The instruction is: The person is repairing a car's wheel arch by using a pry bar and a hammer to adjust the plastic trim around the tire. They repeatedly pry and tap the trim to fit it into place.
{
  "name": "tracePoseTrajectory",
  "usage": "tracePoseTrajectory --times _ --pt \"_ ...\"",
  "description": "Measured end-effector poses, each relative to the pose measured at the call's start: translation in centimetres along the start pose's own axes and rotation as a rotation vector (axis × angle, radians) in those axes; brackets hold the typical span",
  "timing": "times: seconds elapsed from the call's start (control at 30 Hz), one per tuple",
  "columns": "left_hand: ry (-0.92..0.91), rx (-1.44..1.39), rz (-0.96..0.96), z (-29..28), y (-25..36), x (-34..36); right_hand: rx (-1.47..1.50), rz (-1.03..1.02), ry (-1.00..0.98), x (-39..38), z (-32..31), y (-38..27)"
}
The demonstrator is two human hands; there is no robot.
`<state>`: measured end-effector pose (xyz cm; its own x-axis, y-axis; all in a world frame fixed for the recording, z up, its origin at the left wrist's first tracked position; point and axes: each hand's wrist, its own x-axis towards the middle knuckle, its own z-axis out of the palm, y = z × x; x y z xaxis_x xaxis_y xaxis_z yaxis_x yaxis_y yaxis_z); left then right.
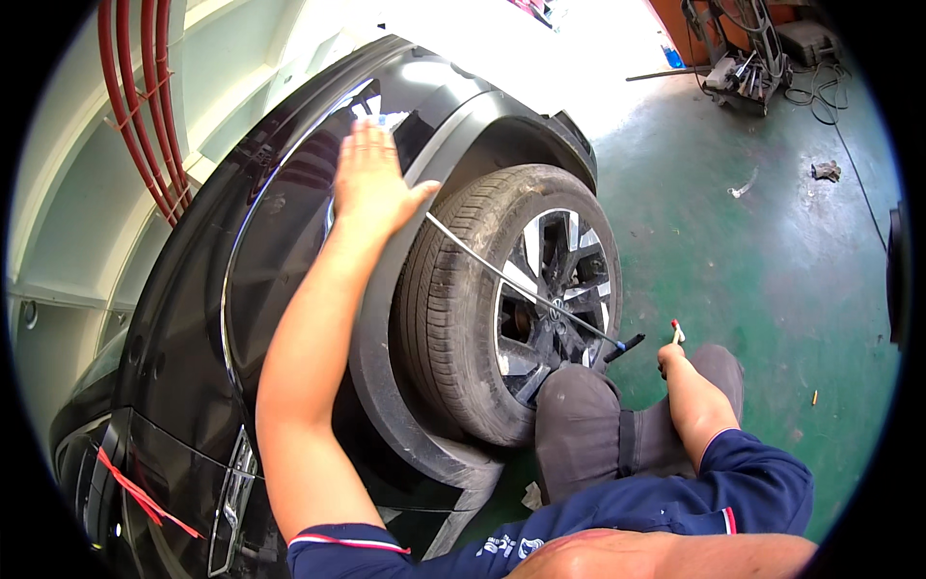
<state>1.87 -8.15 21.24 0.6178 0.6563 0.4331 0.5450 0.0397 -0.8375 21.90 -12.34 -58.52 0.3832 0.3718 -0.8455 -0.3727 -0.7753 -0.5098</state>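
Note:
My left hand (371, 179) lies with fingers extended on the glossy black rear panel (289, 193) of a car, above the grey wheel arch (381, 318). Beside it, a long thin metal rod (463, 244) slants down across the tyre (434, 357) and alloy rim (540, 251), ending in a black handle (629, 344) near my knee. My right hand (672, 357) is closed round a small pale stick-like tool (677, 331) with a red tip, held beside my bent knees. The far ends of my left fingers reach a bright reflection on the panel.
Red hoses (130, 116) hang along the pale wall at left. Red tape (140, 487) is on the car. At the back right stand a cart with tools (748, 68), a case (805, 43) and cables (830, 101); a crumpled rag (825, 171) lies on the green floor (733, 251).

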Motion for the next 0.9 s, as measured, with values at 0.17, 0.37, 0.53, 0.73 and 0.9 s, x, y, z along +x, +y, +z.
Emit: tracePoseTrajectory --times 0.17,0.37,0.53,0.73,0.9 --pt "-0.032 -0.049 -0.091 0.1 -2.4 -1.0 0.214 -0.201 0.132 -9.5 -1.8 -3.2" --pt "-0.028 0.007 -0.03 0.6 0.2 -5.2 0.567 -1.185 -0.26 -31.3 -4.4 -16.4" --pt "-0.072 -0.016 0.052 -0.8 -0.2 -8.7 0.395 -1.487 -0.464 -47.8 -4.8 -24.6" --pt "-0.106 0.006 0.094 -0.7 -0.6 -12.0 0.259 -1.734 -0.446 -54.3 -2.2 -26.7" --pt "-0.097 -0.004 0.104 -0.5 -0.7 -12.3 0.208 -1.681 -0.463 -54.2 -1.1 -28.0"
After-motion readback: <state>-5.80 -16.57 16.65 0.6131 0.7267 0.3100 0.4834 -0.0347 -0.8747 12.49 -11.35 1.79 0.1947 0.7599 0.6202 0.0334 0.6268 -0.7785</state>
